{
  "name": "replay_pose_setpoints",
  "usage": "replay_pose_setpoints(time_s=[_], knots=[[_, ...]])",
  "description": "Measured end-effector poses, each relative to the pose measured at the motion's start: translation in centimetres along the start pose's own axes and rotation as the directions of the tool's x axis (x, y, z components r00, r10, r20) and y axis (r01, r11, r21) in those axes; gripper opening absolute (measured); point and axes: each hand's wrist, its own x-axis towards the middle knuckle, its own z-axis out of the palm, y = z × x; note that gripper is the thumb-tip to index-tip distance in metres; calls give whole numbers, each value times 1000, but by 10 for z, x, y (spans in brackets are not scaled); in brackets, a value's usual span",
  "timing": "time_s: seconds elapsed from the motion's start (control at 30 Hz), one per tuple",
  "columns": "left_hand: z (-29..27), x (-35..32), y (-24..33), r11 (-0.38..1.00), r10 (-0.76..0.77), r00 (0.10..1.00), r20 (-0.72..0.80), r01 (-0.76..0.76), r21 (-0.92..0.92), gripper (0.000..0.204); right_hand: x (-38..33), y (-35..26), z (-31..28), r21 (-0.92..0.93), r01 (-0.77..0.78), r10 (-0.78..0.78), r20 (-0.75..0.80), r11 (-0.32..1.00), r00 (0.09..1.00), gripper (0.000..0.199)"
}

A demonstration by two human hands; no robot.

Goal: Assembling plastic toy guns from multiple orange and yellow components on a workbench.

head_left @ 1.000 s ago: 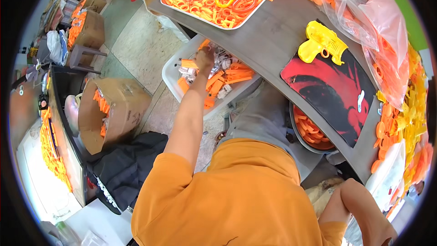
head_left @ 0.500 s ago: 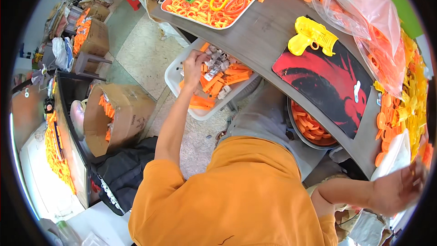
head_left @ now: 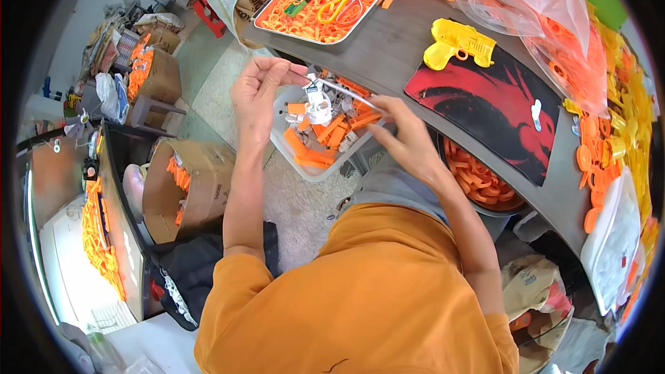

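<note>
My left hand (head_left: 258, 93) is closed in a pinch above the left side of the white bin (head_left: 278, 140). From its fingertips a small white part (head_left: 318, 105) hangs over the bin; its exact kind is unclear. On the bin's right side, my right hand (head_left: 410, 135) has its fingers curled at the end of a thin pale rod (head_left: 350, 92), which slants toward that part. Orange plastic pieces (head_left: 305, 149) and small whitish bits fill the bin below both hands.
Along the grey table (head_left: 388, 45) lie a tray (head_left: 331, 40) of orange rings with scissors (head_left: 343, 3), a yellow toy gun (head_left: 460, 45) and a black-red mat (head_left: 485, 100). A pot (head_left: 483, 180) of orange pieces stands under its edge. Cardboard box (head_left: 201, 194) at left.
My right hand has come from the far right to the bin and now holds a thin pale rod. My left hand has risen out of the bin with the small white part.
</note>
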Motion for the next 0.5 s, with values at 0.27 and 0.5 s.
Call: replay_pose_setpoints(time_s=[0.27,0.5], knots=[[19,3,32,983,105,992,67,-93,-161,16,18,33,33,184,0,-12,65,983,998,66],[8,2,16,977,100,995,-19,-102,-188,16,-6,20,17,815,-364,161,327,451,931,45]])
